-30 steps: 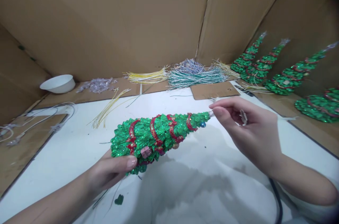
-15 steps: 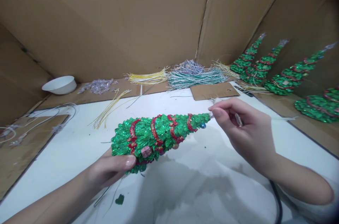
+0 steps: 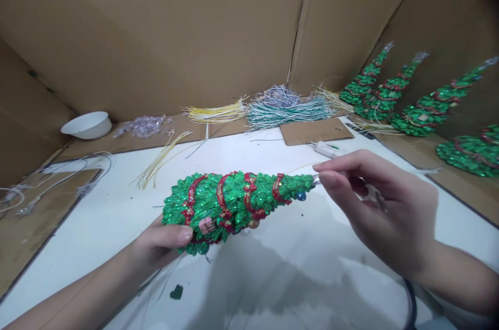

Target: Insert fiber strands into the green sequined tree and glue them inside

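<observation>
Left arm: forearm enters at the lower left corner and slants up toward the middle. Right arm: forearm enters at the lower right edge, with the hand angled back toward the left.

Tabletop (image 3: 268, 158): white, bordered by brown cardboard, with cardboard walls (image 3: 156, 28) behind and at both sides. Far edge, left to right: one white bowl (image 3: 86, 126); one heap of clear pieces (image 3: 146, 126); one bundle of yellow-and-white wires (image 3: 216, 110); one bundle of green-and-white wires (image 3: 288, 115), a bluish tangle just behind it; one flat cardboard piece (image 3: 312, 132). Right side: several decorated green trees, upright ones with pale tips. Left side: pale wires on cardboard. Near edge: one dark green heart-shaped scrap (image 3: 176, 292).

Green tree (image 3: 234, 197): glittered, red garlands, one pink parcel ornament; lies nearly level above the middle of the tabletop, broad end left, point right.

Left hand (image 3: 163, 241): closed around the broad end, thumb along the near side. Right hand (image 3: 384, 210): thumb and forefinger pinch the clear tip (image 3: 316, 180) at the narrow end; other fingers curled. A whitish item shows among them, blurred; whether it is gripped cannot be told.
</observation>
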Demonstrator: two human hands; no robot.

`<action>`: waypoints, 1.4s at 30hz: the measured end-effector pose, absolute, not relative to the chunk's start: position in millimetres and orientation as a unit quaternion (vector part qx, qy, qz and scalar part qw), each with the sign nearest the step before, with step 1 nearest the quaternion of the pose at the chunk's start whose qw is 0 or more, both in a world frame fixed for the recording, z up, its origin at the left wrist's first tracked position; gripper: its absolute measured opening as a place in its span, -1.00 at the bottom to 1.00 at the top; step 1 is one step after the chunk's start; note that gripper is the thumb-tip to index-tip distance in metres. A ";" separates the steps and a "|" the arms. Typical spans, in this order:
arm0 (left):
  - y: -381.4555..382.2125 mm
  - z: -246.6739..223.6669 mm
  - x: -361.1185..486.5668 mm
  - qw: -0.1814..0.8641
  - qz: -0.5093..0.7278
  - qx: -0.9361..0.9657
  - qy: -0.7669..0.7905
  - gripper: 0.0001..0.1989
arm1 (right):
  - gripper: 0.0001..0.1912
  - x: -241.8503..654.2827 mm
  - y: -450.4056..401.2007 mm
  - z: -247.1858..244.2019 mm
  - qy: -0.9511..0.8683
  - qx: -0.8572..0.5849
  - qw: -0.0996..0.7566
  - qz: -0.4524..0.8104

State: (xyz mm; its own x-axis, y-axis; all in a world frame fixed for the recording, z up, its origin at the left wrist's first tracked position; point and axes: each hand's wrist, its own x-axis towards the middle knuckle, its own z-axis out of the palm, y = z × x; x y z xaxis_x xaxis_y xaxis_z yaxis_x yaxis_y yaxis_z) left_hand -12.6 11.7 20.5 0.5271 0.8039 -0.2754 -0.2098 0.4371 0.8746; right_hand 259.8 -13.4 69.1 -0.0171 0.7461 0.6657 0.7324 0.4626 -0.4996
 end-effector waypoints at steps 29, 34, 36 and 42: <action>14.3 49.9 -9.6 0.381 0.265 0.750 0.471 -0.75 | -0.66 264.3 40.5 39.6 -0.548 -0.584 0.423 0.423; 11.1 55.0 12.8 0.080 0.217 0.902 0.364 -0.91 | -0.71 264.4 62.0 17.3 -0.435 -0.568 0.400 0.573; 9.8 51.4 27.2 -0.036 0.225 0.921 0.317 -0.89 | -0.77 261.9 69.2 13.8 -0.394 -0.557 0.407 0.607; 0.6 31.3 53.4 -0.274 0.243 0.905 0.218 -0.78 | -0.82 252.4 85.4 17.1 -0.369 -0.552 0.467 0.585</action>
